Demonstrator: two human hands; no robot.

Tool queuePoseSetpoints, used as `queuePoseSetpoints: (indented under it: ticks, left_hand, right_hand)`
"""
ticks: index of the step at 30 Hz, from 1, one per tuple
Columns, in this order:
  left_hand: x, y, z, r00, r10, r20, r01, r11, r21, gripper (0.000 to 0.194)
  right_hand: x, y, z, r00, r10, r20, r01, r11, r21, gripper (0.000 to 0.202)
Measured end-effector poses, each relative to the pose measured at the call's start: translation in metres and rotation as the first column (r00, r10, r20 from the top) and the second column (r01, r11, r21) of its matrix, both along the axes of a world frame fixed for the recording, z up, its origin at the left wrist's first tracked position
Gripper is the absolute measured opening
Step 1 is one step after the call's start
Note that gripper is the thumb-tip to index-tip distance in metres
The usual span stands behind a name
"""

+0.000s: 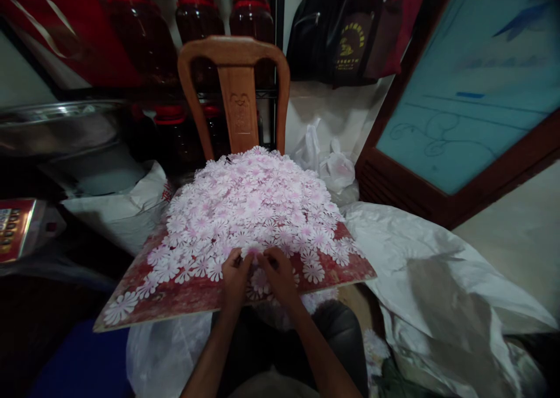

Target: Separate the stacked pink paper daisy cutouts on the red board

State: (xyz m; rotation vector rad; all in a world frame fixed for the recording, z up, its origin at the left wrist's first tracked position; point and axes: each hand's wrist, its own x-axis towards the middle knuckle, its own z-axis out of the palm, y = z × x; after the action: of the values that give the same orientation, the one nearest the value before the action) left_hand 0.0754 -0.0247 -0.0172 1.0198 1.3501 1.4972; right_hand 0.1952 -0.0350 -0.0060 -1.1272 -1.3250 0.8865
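Both of my hands meet near the front edge of a worn red board. Between them is an artificial flower, white with a pink centre. My left hand pinches its left side with thumb and forefinger. On the other side, my right hand grips it in the same way, fingers curled. A broad heap of similar flat petal flowers covers most of the board behind my hands. A few single flowers lie near the front, one at the left corner. My fingers partly hide the flower between them.
A carved wooden chair back rises behind the heap. White sacks stand at the left and right of the board. Red-lidded jars fill the shelf behind. A clear plastic bag hangs below the front edge.
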Motion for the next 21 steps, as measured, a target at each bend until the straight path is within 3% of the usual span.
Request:
queuePoseSetpoints:
  ticks: [6,10,12,15,16,21]
  left_hand:
    - [0.006,-0.001,0.011,0.997,0.019,-0.079,-0.018,1.000,0.013,0.026]
    - [0.000,0.004,0.020,0.997,-0.069,0.043,0.075,0.984,-0.163,0.033]
    - [-0.010,0.010,0.031,0.973,-0.210,0.093,0.227,0.943,-0.244,0.035]
    - [-0.032,0.024,0.053,0.887,-0.461,0.022,0.438,0.827,-0.353,0.035]
    - [-0.039,0.029,0.061,0.848,-0.529,-0.019,0.474,0.774,-0.419,0.034]
    - [-0.065,0.052,0.086,0.787,-0.616,-0.015,0.518,0.674,-0.527,0.014]
  right_hand:
    - [0.001,-0.002,-0.001,0.997,-0.020,-0.076,0.015,0.997,-0.070,0.034]
    - [0.002,-0.003,0.000,0.983,-0.112,-0.145,0.092,0.986,-0.138,0.039]
    - [0.003,-0.003,0.002,0.979,-0.126,-0.159,0.101,0.983,-0.152,0.039]
    - [0.003,-0.003,0.004,0.980,-0.118,-0.162,0.092,0.983,-0.159,0.038]
    - [0.003,-0.002,0.005,0.981,-0.114,-0.159,0.088,0.983,-0.164,0.039]
    - [0.004,-0.001,0.000,0.988,-0.114,-0.106,0.098,0.984,-0.145,0.040]
